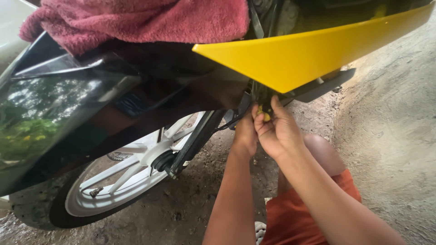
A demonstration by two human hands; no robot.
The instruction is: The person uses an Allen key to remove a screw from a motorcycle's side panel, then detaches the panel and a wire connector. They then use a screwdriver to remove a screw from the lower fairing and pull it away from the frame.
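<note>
Both hands reach up under the yellow panel (299, 54) of a motorcycle, into the dark gap where the panel meets the black bodywork (68, 104). The right hand (278, 131) has its fingers curled round a small yellow piece (265, 115), pinched between fingertips just under the panel's lower edge; the piece is partly hidden, so whether it is a clip, a cap or a fastener cannot be told. The left hand (245, 134) sits just beside it, touching or nearly touching the right, its fingers pushed up behind a dark bracket (245, 102); whether its grip is clenched on something or only pressing cannot be told, since the fingertips are out of sight.

A dark red towel (136, 20) lies draped over the top of the bike; the white wheel (122, 172) and the fork (195, 140) stand to the left, over a wet, gritty concrete floor (390, 145); the person's knee in orange shorts (313, 213) is below the arms.

Risks, as a judgement: the small piece is held by fingertips alone, so a slip would likely drop it onto the dirty floor, where it could roll under the wheel; the fingers work blind in a tight gap, so a pinch or scrape against the panel's sharp edge seems possible; the loose towel could slide off if the bike is jolted.
</note>
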